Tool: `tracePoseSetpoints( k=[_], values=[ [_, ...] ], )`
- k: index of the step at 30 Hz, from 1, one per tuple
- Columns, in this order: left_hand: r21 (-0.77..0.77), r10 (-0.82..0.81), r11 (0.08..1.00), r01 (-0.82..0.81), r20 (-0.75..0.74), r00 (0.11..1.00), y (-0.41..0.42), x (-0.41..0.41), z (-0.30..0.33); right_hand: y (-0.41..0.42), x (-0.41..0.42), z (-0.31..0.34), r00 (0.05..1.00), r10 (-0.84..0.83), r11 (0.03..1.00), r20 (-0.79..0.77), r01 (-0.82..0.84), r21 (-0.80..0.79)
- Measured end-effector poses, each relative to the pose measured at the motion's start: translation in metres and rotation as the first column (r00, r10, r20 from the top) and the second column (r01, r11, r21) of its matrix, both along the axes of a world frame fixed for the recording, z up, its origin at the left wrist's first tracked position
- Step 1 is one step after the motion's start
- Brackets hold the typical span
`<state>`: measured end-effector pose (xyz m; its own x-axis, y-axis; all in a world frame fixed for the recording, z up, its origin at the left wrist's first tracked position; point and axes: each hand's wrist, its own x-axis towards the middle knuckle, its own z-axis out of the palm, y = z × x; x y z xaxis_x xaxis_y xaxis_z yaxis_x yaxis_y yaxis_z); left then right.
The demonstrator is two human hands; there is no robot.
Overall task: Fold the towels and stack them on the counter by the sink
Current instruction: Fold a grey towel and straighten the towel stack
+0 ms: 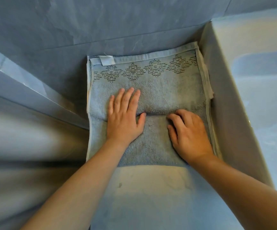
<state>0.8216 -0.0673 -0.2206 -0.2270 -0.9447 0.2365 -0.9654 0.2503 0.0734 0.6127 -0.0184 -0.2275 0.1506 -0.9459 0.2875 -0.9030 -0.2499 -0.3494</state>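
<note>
A pale blue-grey towel (159, 90) with a band of dark diamond patterns and a white label near its far edge lies flat on the counter (151, 188). A ridge of cloth runs across its middle. My left hand (124, 120) presses flat on the towel with straight fingers, its thumb at the ridge. My right hand (189, 133) rests on the towel to the right, its fingers bent and their tips tucked at the ridge. Edges of a lighter cloth (206, 80) show under the towel along its right side.
The sink (263, 80) lies to the right, its raised wall beside the towel. A grey tiled wall (101, 30) stands behind. On the left a slanted ledge (26, 90) borders the counter. Bare counter shows between my forearms.
</note>
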Motion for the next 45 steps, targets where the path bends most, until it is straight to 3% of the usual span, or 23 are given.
tracePoseSetpoints(
  k=[5,10,13,16,19,28,33,38,42,45],
  values=[
    [0.03,-0.013,0.999,0.014,-0.01,1.0,0.0,0.0,0.002,-0.002,0.004,-0.004,0.998,-0.04,0.997,-0.046,0.043,0.067],
    [-0.122,-0.209,0.975,0.187,-0.197,0.958,0.04,-0.002,0.011,-0.005,0.006,-0.004,0.997,-0.041,0.996,-0.067,0.046,0.071],
    [0.037,-0.289,0.956,0.293,-0.081,0.954,0.069,0.005,0.004,-0.006,0.007,-0.003,0.996,-0.032,0.995,-0.08,0.039,0.088],
    [0.231,-0.23,0.95,0.212,0.055,0.972,0.077,0.014,-0.007,-0.005,0.005,-0.002,0.995,-0.007,0.992,-0.104,0.02,0.127],
    [0.297,-0.213,0.938,0.18,0.081,0.974,0.077,0.009,-0.008,-0.002,0.0,-0.003,0.985,0.045,0.978,-0.168,-0.009,0.21],
    [0.358,-0.191,0.921,0.151,0.079,0.978,0.077,0.011,-0.002,0.023,-0.025,0.003,0.965,0.014,0.954,-0.262,0.066,0.293],
    [0.374,-0.098,0.927,0.037,0.146,0.984,0.086,0.046,-0.001,0.02,-0.025,0.003,0.964,0.014,0.952,-0.265,0.068,0.298],
    [0.497,-0.022,0.868,0.015,0.008,1.0,0.099,0.077,0.005,0.02,-0.021,0.002,0.952,0.052,0.94,-0.3,0.054,0.336],
    [0.602,-0.1,0.798,-0.015,0.157,0.983,0.091,0.079,0.025,0.018,-0.017,0.012,0.897,0.12,0.932,-0.425,0.045,0.359],
    [0.418,-0.181,0.907,0.047,0.288,0.94,0.094,0.076,0.035,0.029,-0.01,0.033,0.85,0.25,0.95,-0.463,-0.122,0.289]
  ],
)
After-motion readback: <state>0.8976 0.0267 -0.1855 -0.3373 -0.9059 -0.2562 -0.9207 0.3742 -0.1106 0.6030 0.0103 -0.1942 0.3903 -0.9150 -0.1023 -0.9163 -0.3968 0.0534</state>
